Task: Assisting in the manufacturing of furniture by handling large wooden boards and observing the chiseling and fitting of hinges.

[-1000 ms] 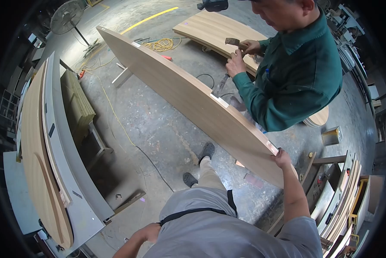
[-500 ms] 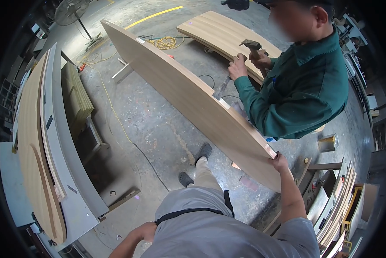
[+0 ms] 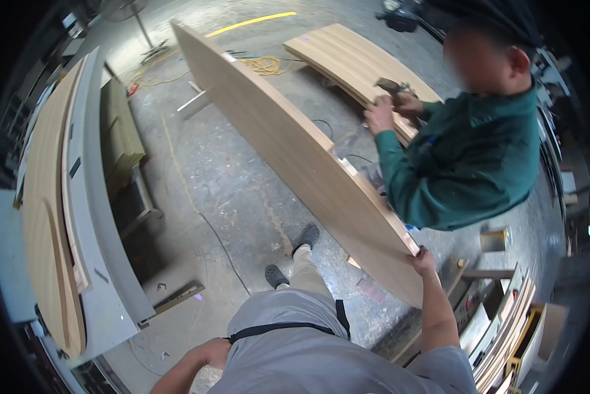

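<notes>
the right hand point(image 3: 423, 261) sits at about four o'clock in the view, its fingers clamped over the near top corner of the long wooden panel point(image 3: 288, 141). the panel stands on edge on the concrete floor point(image 3: 229, 197), and the hand steadies it from that near end, arm reaching up from the lower edge. the left hand point(image 3: 209, 351) hangs low at about seven o'clock, close against the grey shirt, well apart from the panel; whether it is open or closed cannot be told.

the panel is pale, light-brown wood with a fine grain, thin, with a curved upper edge and a lighter strip along its top.

its long axis runs from the held corner at four o'clock up toward eleven o'clock, far end near a white stand leg point(image 3: 193, 104).

beyond it, at two o'clock, a co-worker in a green sleeve point(image 3: 407, 171) holds a hammer point(image 3: 392, 85) over a stack of curved boards point(image 3: 354, 62). at nine o'clock, more curved panels point(image 3: 52, 197) lean together.
</notes>
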The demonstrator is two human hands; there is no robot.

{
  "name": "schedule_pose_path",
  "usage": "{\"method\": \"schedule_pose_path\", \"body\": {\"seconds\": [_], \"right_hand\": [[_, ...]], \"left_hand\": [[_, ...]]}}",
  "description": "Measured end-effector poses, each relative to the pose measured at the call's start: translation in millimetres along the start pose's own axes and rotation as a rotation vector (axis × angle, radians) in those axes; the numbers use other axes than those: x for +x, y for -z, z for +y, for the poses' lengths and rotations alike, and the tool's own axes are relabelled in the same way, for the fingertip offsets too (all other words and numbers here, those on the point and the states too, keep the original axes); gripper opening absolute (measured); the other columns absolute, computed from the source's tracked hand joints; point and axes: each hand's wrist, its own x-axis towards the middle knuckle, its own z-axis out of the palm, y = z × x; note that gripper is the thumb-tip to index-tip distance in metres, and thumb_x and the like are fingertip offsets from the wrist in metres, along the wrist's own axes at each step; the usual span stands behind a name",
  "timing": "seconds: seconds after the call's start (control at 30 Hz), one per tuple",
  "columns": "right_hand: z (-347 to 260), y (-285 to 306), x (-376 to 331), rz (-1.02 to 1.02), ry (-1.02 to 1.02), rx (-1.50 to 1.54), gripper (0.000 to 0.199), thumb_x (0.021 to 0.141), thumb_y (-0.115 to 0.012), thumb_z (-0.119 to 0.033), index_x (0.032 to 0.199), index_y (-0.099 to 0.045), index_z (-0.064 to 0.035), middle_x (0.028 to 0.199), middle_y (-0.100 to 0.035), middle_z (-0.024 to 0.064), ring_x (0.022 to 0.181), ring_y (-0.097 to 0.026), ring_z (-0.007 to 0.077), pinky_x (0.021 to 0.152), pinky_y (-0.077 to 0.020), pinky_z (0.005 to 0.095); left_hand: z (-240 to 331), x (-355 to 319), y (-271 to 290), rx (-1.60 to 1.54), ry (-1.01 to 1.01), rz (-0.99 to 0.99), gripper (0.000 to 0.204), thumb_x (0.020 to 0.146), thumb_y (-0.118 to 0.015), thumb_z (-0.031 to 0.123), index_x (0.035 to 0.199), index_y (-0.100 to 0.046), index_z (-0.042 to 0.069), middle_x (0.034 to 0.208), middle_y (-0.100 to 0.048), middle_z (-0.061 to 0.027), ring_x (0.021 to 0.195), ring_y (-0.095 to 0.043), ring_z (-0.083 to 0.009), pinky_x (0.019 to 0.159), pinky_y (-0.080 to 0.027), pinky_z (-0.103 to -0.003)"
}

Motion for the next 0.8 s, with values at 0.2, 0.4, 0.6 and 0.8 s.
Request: {"method": "schedule_pose_path", "body": {"seconds": [0.2, 0.4, 0.6, 0.8], "right_hand": [[-25, 8, -1, 0.01, -0.009, -0.062, 0.049, 0.062, -0.071, -0.039, 0.093, -0.06, -0.0036, 0.094, -0.064, 0.0192, 0.092, -0.06, 0.0358, 0.078, -0.0471, 0.0419], [-20, 10, -3, 0.001, 0.021, -0.031, 0.049, 0.061, -0.071, -0.039, 0.091, -0.059, -0.0024, 0.091, -0.064, 0.0196, 0.088, -0.06, 0.0359, 0.075, -0.0472, 0.0418], [-7, 2, -2, 0.025, 0.044, -0.073, 0.049, 0.064, -0.074, -0.038, 0.095, -0.059, -0.0029, 0.095, -0.063, 0.0209, 0.094, -0.059, 0.0381, 0.077, -0.0468, 0.0435], [-4, 3, 9, 0.015, 0.036, -0.112, 0.054, 0.064, -0.074, -0.041, 0.098, -0.058, -0.0036, 0.09, -0.065, 0.018, 0.088, -0.06, 0.037, 0.075, -0.0476, 0.0427]], "left_hand": [[-5, 2, -2, 0.017, 0.029, -0.032, 0.044, 0.059, -0.065, 0.041, 0.086, -0.066, 0.006, 0.09, -0.063, -0.021, 0.086, -0.06, -0.0382, 0.072, -0.048, -0.043], [10, 1, 16, -0.015, 0.095, -0.051, 0.046, 0.059, -0.066, 0.042, 0.088, -0.066, 0.007, 0.091, -0.063, -0.0214, 0.089, -0.059, -0.0381, 0.075, -0.047, -0.042], [27, -1, 26, -0.045, 0.094, -0.101, 0.047, 0.057, -0.067, 0.042, 0.089, -0.066, 0.007, 0.091, -0.063, -0.0202, 0.089, -0.058, -0.0383, 0.074, -0.047, -0.043], [26, -3, 24, 0.018, 0.078, -0.112, 0.046, 0.057, -0.068, 0.042, 0.086, -0.066, 0.007, 0.089, -0.063, -0.0194, 0.086, -0.059, -0.0378, 0.072, -0.047, -0.043]]}}
